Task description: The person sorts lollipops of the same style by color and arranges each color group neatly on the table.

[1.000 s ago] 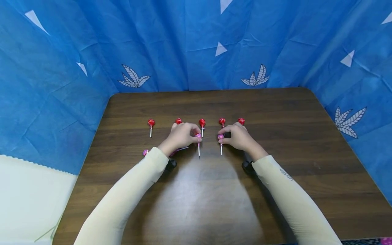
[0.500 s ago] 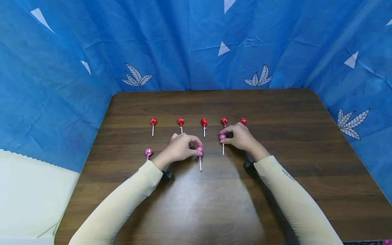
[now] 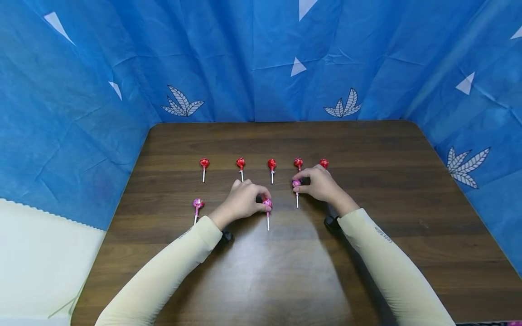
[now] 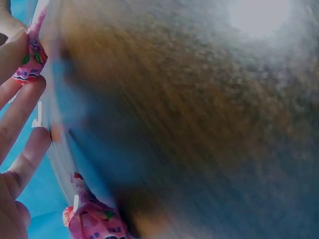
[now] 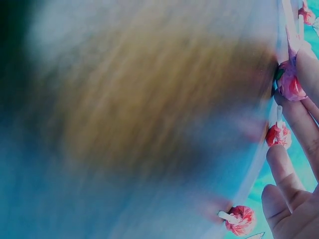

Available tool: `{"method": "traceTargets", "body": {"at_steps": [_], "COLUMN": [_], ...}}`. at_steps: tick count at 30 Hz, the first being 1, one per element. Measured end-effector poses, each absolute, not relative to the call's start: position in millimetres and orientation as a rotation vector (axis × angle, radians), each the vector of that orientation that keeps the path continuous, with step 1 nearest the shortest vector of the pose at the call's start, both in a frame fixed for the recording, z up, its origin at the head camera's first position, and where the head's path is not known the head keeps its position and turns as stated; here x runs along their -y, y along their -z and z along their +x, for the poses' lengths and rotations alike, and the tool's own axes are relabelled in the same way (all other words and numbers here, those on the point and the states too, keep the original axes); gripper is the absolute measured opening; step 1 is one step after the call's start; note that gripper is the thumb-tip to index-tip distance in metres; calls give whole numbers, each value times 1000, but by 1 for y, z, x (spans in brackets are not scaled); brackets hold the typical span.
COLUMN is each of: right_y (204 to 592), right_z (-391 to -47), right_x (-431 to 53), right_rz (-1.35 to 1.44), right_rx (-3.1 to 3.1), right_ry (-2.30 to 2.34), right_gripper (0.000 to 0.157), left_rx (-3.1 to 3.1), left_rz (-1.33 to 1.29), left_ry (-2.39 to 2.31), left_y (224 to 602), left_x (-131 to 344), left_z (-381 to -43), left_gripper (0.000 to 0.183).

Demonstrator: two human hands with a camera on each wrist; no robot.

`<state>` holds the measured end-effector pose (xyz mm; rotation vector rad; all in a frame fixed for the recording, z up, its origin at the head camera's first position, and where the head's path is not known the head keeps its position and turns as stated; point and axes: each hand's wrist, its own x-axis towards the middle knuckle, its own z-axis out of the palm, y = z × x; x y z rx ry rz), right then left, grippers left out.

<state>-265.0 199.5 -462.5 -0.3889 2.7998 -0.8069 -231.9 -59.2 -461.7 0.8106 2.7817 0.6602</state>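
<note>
My left hand (image 3: 244, 199) pinches a pink-wrapped lollipop (image 3: 267, 203) between thumb and fingers, its white stick pointing toward me. That same lollipop (image 4: 32, 62) shows at the upper left of the left wrist view. Farther right, my right hand (image 3: 320, 183) pinches a purple-pink lollipop (image 3: 296, 183) by its head, just nearer than the row of red ones; the right wrist view has this lollipop (image 5: 290, 82) at its right side. Another pink lollipop (image 3: 198, 203) lies left of my left wrist. A large pink lollipop head (image 4: 97, 221) appears low in the left wrist view.
Several red lollipops lie in a row across the brown wooden table (image 3: 367, 271), including a left one (image 3: 204, 163), a middle one (image 3: 272, 164) and a right one (image 3: 324, 163) partly behind my right hand. A blue curtain (image 3: 253, 59) surrounds the table's back and sides.
My left hand has drawn its pink lollipop toward me, away from the red row, then shifted slightly right. The right hand stays at nearly the same spot, holding its lollipop.
</note>
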Motion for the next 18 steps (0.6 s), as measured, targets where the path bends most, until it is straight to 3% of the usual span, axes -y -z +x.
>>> {"method": "traceTargets", "body": {"at_steps": [18], "right_y": [453], "right_z": [-262], "right_x": [-201], "right_rz": [-420], "right_rx": [-2726], "right_ry": [937], "right_gripper": [32], "left_rx": [-2805], "left_rz": [803], "left_ry": [-635], "left_y": [467], "left_x": [56], "left_z": [-230], "left_gripper": [17]}}
